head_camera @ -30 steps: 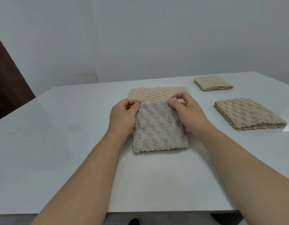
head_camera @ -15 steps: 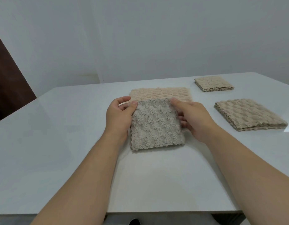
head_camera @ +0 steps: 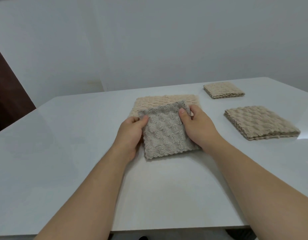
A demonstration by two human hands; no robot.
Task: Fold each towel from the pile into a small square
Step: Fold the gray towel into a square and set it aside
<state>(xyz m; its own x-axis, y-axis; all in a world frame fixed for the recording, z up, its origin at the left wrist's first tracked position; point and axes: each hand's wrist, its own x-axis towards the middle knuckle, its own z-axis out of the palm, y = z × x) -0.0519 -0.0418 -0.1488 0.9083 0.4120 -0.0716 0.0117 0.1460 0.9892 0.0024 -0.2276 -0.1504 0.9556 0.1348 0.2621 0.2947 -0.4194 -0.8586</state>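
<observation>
White glossy bench before plain pale wall, dark panel at far left. Grey towel, folded to small square, lies near middle of bench, its far edge raised over beige towel pile behind. Left hand pinches far left corner, thumb on top. Right hand grips far right corner, thumb on top, fingers curled behind edge. Two folded beige stacks at right, near stack and far stack, well apart from hands. Wide bench surface at left and toward near edge.
</observation>
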